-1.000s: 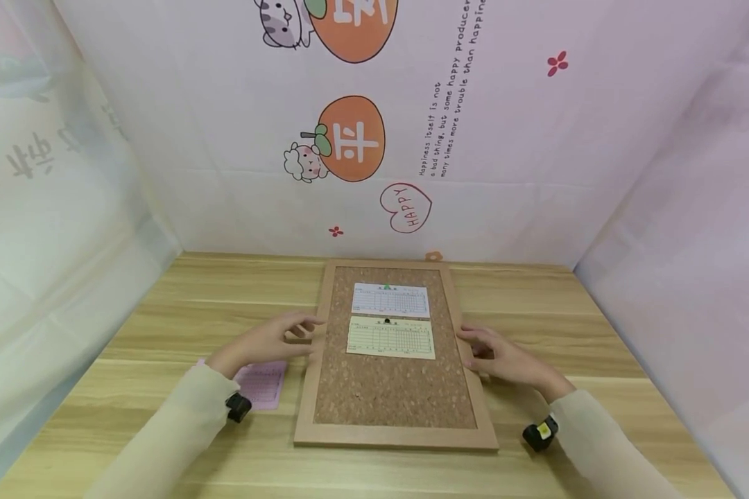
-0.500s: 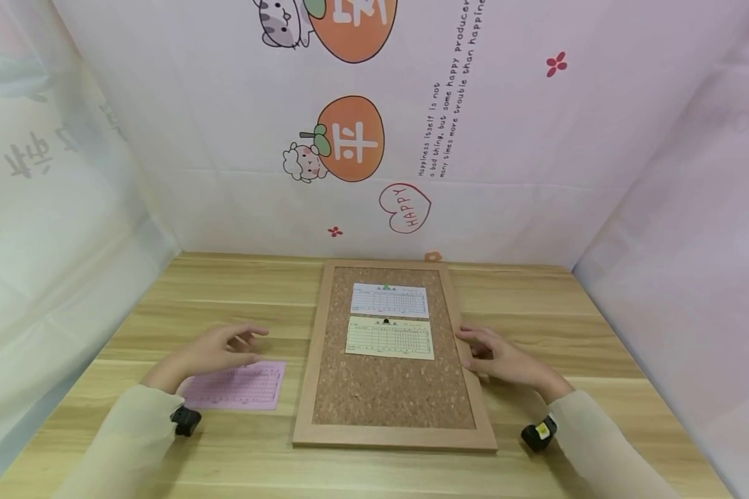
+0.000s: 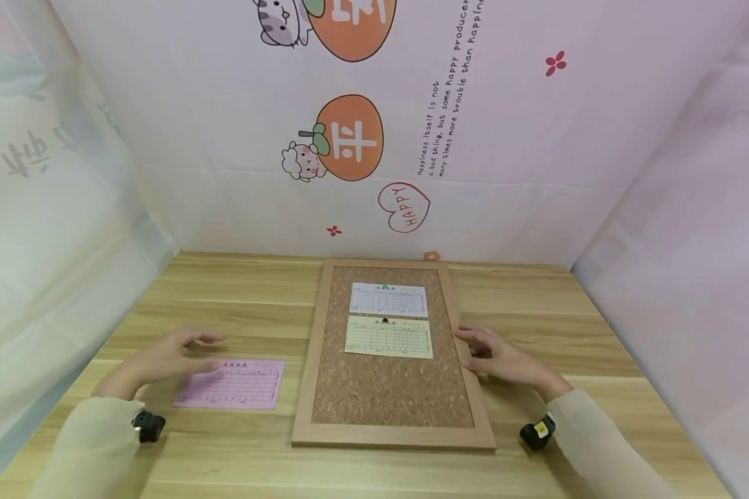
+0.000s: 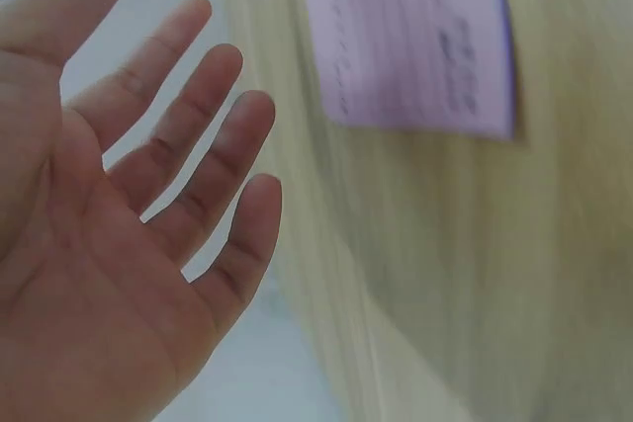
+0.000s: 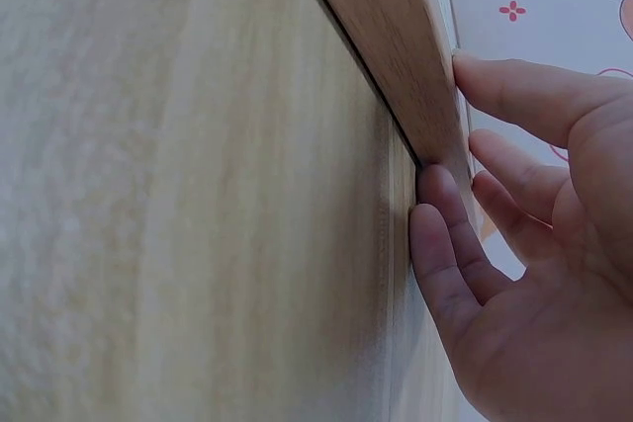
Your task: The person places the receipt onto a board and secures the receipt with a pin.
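My left hand (image 3: 162, 355) hovers at the upper left corner of a pink printed slip (image 3: 243, 388), which lies flat on the table. In the left wrist view its fingers are spread and hold nothing, apart from the pink slip (image 4: 410, 46). A wood-framed corkboard (image 3: 393, 398) lies in the middle. On it a white slip (image 3: 381, 301) is fixed with a green pin, and below that a yellow slip (image 3: 387, 339) with a black pin. My right hand (image 3: 505, 357) touches the board's right frame, loosely bent fingertips against the wooden edge (image 5: 396, 37).
The wood-grain table (image 3: 537, 305) extends on both sides of the board. A white printed cloth (image 3: 505, 138) hangs behind the table's back edge, and pale cloth walls stand left and right. A small black wrist camera (image 3: 148, 425) sits on the left cuff.
My left hand has let go of the corkboard's left frame and moved left, over and past the pink slip, uncovering most of it. My right hand stays at the board's right edge.
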Action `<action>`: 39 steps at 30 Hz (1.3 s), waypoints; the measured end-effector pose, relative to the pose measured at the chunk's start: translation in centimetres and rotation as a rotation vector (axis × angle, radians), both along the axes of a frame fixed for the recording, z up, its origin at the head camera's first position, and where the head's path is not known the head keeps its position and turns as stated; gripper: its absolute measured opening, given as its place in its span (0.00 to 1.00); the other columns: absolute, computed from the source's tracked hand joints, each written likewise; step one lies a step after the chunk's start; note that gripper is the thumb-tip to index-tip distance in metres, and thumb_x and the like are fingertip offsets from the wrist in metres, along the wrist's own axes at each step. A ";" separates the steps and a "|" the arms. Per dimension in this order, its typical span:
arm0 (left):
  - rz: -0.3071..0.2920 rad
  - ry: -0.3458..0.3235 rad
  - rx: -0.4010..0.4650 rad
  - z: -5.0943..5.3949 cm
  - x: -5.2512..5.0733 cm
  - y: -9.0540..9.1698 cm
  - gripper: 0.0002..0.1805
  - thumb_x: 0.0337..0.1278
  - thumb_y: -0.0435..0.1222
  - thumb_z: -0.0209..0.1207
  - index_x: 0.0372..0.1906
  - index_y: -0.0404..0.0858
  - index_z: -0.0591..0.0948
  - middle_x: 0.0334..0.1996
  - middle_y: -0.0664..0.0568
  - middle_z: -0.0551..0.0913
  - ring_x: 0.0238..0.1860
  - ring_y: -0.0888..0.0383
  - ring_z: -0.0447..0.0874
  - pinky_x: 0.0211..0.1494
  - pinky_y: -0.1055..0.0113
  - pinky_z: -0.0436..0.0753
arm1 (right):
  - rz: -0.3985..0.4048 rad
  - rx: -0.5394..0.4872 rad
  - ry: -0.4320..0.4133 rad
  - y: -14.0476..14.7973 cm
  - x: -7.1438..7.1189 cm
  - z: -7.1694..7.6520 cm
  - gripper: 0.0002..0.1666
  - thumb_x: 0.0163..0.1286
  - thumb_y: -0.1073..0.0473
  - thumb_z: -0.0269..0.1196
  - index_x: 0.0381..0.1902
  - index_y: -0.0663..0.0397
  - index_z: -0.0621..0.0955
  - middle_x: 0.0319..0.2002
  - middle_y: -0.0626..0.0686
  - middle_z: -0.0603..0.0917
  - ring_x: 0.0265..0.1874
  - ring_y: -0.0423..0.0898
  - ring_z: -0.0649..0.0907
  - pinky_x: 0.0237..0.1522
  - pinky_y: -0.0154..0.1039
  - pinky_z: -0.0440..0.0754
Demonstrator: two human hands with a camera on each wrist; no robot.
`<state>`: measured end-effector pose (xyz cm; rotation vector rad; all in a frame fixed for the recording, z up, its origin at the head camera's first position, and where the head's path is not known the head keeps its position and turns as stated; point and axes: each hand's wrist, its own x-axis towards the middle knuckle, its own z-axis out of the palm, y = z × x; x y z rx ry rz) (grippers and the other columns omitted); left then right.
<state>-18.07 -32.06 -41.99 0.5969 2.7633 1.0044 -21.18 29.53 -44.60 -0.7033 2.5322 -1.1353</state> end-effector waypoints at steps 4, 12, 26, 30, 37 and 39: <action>0.011 -0.042 -0.007 -0.2 0.3 -0.7 0.33 0.53 0.40 0.73 0.61 0.26 0.77 0.57 0.34 0.80 0.56 0.33 0.77 0.57 0.39 0.74 | 0.000 -0.005 -0.012 0.0 0.1 0.2 0.37 0.75 0.56 0.61 0.75 0.64 0.63 0.76 0.65 0.54 0.61 0.63 0.73 0.56 0.52 0.75; 0.086 -0.083 -0.046 -1.0 0.3 -1.5 0.36 0.48 0.43 0.76 0.57 0.23 0.76 0.53 0.35 0.79 0.53 0.39 0.78 0.56 0.44 0.76 | -0.005 -0.006 -0.023 -0.1 0.2 0.4 0.37 0.75 0.56 0.61 0.75 0.63 0.63 0.76 0.64 0.53 0.61 0.63 0.72 0.57 0.51 0.74; 0.112 -0.088 -0.050 -1.5 -0.4 -1.4 0.22 0.48 0.39 0.76 0.41 0.32 0.78 0.36 0.48 0.72 0.37 0.53 0.65 0.37 0.67 0.68 | -0.004 -0.007 -0.006 0.0 0.1 0.2 0.37 0.75 0.56 0.62 0.75 0.64 0.63 0.76 0.64 0.53 0.61 0.63 0.72 0.58 0.55 0.74; 0.116 -0.115 -0.044 -1.2 -0.4 -1.2 0.20 0.49 0.39 0.75 0.40 0.34 0.78 0.35 0.49 0.71 0.36 0.53 0.65 0.36 0.67 0.67 | -0.001 -0.025 -0.014 -0.1 0.2 0.4 0.37 0.75 0.57 0.62 0.75 0.64 0.63 0.76 0.65 0.53 0.61 0.63 0.72 0.57 0.57 0.73; 0.091 -0.142 -0.009 -1.1 -0.2 -1.0 0.16 0.51 0.37 0.74 0.37 0.34 0.79 0.32 0.50 0.71 0.34 0.54 0.66 0.35 0.68 0.67 | 0.002 -0.031 -0.017 -0.1 0.4 0.6 0.36 0.75 0.58 0.62 0.75 0.65 0.63 0.76 0.66 0.53 0.61 0.64 0.72 0.57 0.57 0.73; 0.085 -0.162 0.007 -1.1 -0.2 -1.0 0.15 0.51 0.36 0.73 0.36 0.34 0.78 0.31 0.49 0.71 0.34 0.54 0.66 0.35 0.68 0.68 | 0.003 -0.031 -0.020 -0.1 0.4 0.5 0.37 0.75 0.58 0.62 0.75 0.65 0.63 0.76 0.65 0.53 0.61 0.64 0.72 0.57 0.56 0.74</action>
